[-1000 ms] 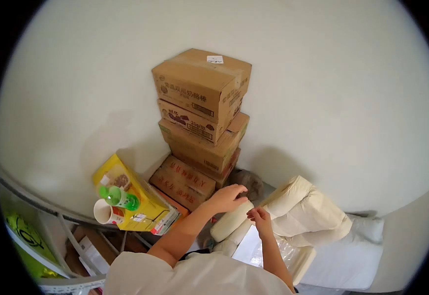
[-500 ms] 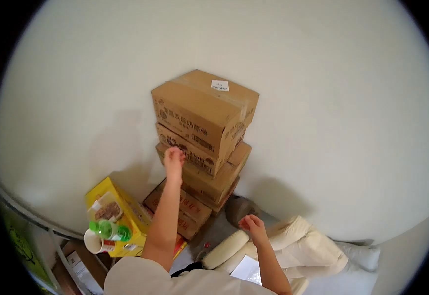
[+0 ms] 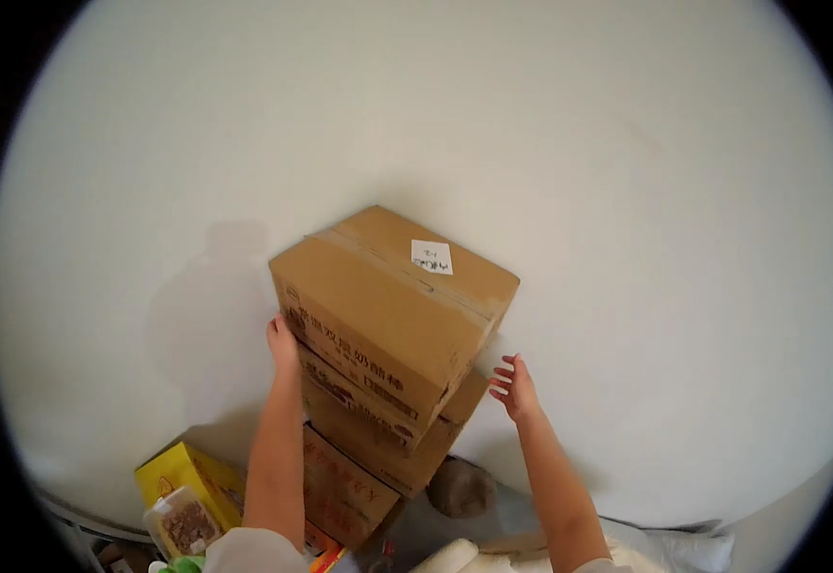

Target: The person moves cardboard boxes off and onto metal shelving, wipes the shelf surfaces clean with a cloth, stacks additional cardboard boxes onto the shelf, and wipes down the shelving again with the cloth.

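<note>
Close at the lower left corner of a large, brown, rectangular cardboard box (image 3: 388,286), a person's left hand (image 3: 283,336) is partly hidden, and whether it grips cannot be told. Opposite, the right hand (image 3: 515,387) is raised with fingers parted and nothing in it, just beside the stack and apart from the box, which sits between the two hands and a little above them in view. A white paper label (image 3: 431,257) with dark handwriting lies on its taped top. Directly beneath is a second brown printed carton (image 3: 350,387), with more cartons lower down, among them a brown cardboard box with red lettering (image 3: 345,487). At lower left, a clear plastic container with brown contents (image 3: 187,525) rests by a bright yellow box (image 3: 187,475); to the right of the stack's foot sits a rounded, grey-brown bundle (image 3: 461,489). Behind rises a plain, pale wall (image 3: 627,191).
</note>
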Action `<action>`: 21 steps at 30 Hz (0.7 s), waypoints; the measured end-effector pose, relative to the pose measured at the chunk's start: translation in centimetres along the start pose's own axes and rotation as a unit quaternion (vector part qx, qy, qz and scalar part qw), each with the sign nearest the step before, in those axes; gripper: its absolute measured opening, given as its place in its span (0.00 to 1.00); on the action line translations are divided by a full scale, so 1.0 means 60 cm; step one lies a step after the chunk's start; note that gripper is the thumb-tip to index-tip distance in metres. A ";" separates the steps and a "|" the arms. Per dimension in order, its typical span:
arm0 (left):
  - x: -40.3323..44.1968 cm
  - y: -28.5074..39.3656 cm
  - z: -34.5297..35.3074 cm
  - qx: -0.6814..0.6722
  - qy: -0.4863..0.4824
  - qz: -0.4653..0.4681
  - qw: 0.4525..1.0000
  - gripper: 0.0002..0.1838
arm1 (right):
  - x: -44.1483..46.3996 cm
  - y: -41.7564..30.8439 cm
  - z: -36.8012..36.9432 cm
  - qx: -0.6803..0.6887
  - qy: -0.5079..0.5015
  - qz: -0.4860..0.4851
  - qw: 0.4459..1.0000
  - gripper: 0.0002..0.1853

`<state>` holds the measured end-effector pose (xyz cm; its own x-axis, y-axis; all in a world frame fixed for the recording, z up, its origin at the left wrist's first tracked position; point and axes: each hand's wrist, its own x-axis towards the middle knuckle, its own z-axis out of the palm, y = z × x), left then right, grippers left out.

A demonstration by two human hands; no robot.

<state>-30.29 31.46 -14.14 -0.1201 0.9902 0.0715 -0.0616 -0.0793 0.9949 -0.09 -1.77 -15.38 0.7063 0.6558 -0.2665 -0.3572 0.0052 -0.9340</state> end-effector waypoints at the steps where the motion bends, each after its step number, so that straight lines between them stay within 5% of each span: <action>1: 0.007 -0.009 0.003 -0.001 0.003 0.003 1.000 0.28 | 0.029 -0.006 0.007 0.001 -0.003 -0.002 1.000 0.33; 8: 0.053 -0.054 0.053 0.000 0.064 0.085 0.994 0.28 | 0.181 -0.056 0.047 0.010 0.071 -0.022 0.997 0.41; 13: 0.068 -0.054 0.076 -0.031 0.084 0.046 0.995 0.31 | 0.243 -0.057 0.060 0.048 -0.031 -0.006 0.998 0.45; 18: 0.085 -0.072 0.065 0.175 0.100 0.052 0.978 0.37 | 0.223 -0.066 0.092 0.091 -0.079 0.035 0.992 0.45; 21: 0.036 -0.066 0.024 0.019 0.099 -0.023 0.995 0.37 | 0.204 -0.002 0.058 0.204 -0.142 -0.056 0.967 0.44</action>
<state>-28.91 34.10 -17.81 -0.3107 0.9504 0.0148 -0.0342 -0.0267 0.9991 6.46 8.88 -17.71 0.5794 0.8141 -0.0400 -0.5414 0.3476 -0.7656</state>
